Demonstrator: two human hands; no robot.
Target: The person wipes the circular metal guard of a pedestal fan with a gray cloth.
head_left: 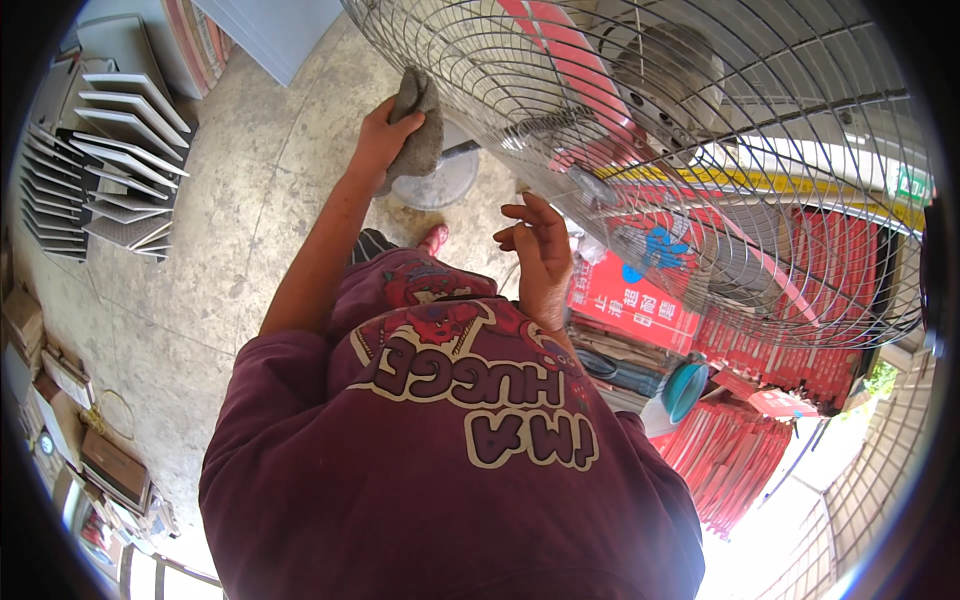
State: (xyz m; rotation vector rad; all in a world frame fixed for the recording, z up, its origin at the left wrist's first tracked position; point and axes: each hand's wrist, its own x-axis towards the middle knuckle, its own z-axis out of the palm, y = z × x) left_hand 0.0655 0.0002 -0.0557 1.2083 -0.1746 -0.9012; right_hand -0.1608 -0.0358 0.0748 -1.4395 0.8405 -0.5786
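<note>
My left hand (pixel 384 140) is closed round a folded grey cloth (pixel 418 135), held up beside the left edge of a large fan (pixel 580 70). The fan has a round wire cage and red blades. Whether the cloth touches the wires, I cannot tell. My right hand (pixel 543 255) is raised in front of my chest, its fingers loosely bent and apart, with nothing in them. It is nearest to the lower left part of the cage. Below the cloth, the fan's round base (pixel 440 175) shows on the floor.
Grey-white sample panels (pixel 130 150) stand fanned out on a rack at the far left. Boxes (pixel 110 465) line the lower left. Stacked red cartons (pixel 725 455) and a teal-rimmed bucket (pixel 685 392) are on the right. The floor (pixel 265 190) is stained concrete.
</note>
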